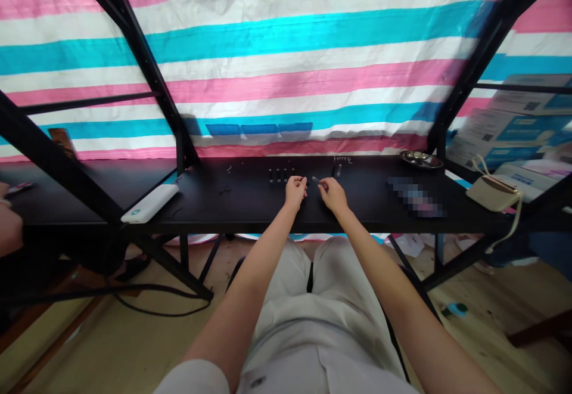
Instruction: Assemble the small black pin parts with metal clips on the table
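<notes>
Over the black table, my left hand is closed in a pinch. Whatever its fingertips hold is too small to make out. My right hand pinches a small, slim translucent piece that points toward my left hand; the two hands are a short gap apart. Just behind and left of my left hand are several small dark cylinders with pale ends in a row. Beyond my right hand lie a small clear piece beside a dark one, and a row of tiny pale pieces.
A white oblong device lies at the left. To the right are a shiny metal dish, a blurred-out flat item and a beige pouch. Black frame posts slant up both sides. Another person's arm shows far left.
</notes>
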`<move>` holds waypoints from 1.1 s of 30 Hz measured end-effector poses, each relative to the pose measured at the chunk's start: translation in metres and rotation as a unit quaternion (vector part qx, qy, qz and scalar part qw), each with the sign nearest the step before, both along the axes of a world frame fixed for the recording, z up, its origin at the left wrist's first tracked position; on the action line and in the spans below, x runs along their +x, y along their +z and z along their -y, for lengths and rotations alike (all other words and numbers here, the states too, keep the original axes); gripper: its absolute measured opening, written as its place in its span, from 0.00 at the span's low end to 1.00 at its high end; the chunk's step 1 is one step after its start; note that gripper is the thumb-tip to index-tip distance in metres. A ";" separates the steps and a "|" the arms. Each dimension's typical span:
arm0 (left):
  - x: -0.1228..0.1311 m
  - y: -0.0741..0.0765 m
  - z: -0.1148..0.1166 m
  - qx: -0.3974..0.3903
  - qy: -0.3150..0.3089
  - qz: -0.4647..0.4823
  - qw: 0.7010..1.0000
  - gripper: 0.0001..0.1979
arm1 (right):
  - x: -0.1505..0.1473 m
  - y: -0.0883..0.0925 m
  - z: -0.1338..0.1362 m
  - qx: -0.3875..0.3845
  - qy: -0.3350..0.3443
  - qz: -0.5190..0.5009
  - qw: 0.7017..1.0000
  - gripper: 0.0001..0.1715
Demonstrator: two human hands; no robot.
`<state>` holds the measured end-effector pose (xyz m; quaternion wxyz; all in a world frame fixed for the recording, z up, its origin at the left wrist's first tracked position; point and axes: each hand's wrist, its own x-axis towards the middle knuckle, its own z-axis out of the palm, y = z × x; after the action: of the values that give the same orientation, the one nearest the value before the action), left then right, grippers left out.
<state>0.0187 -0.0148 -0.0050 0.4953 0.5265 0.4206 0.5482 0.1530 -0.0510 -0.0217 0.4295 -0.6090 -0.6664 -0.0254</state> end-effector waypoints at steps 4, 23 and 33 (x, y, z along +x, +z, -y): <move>0.000 0.002 0.004 0.022 -0.061 -0.034 0.997 0.08 | 0.001 -0.003 -0.003 0.014 0.086 -0.024 0.996 0.10; 0.000 0.001 0.004 -0.006 -0.076 -0.033 0.996 0.06 | 0.035 0.001 -0.034 -0.095 -0.071 -0.205 0.972 0.16; 0.000 -0.001 0.002 -0.001 -0.083 -0.044 0.996 0.06 | 0.060 0.020 -0.055 -0.200 -0.165 -0.020 0.966 0.11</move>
<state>0.0192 -0.0166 -0.0064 0.5211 0.5826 0.3973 0.4807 0.2128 0.0039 -0.0013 0.3016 -0.7845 -0.5395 0.0501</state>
